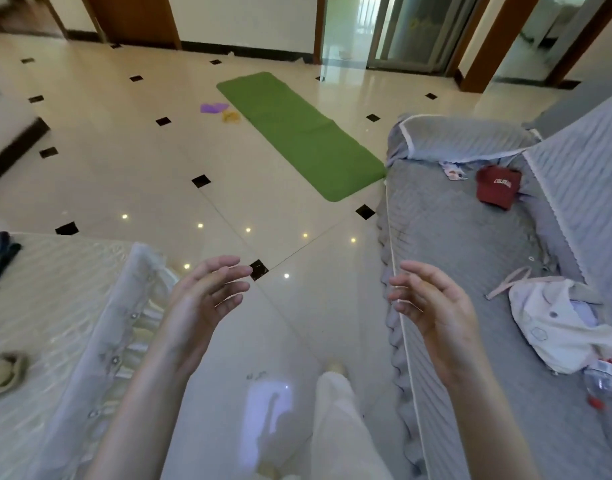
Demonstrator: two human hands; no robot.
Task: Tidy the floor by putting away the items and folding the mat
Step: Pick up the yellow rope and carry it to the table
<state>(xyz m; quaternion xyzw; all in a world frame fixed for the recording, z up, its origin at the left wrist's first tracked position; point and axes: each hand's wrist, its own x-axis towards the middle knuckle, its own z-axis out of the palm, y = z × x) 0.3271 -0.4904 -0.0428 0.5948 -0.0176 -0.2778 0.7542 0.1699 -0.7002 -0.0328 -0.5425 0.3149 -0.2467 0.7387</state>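
A green mat [297, 133] lies unrolled flat on the tiled floor, far ahead of me, running diagonally toward the grey sofa. Just left of its far part lie a small purple item [212, 107] and a small yellow item [231, 116] on the tiles. My left hand [204, 299] and my right hand [432, 303] are raised in front of me, palms facing each other, fingers relaxed and slightly bent. Both hold nothing and are well short of the mat.
A grey quilted sofa [470, 254] on the right carries a maroon cap [497, 186] and a white bag [554, 323]. A pale covered seat [72, 323] stands at the left. Glossy tiled floor [280, 306] runs between them. Doorways and a glass door are at the back.
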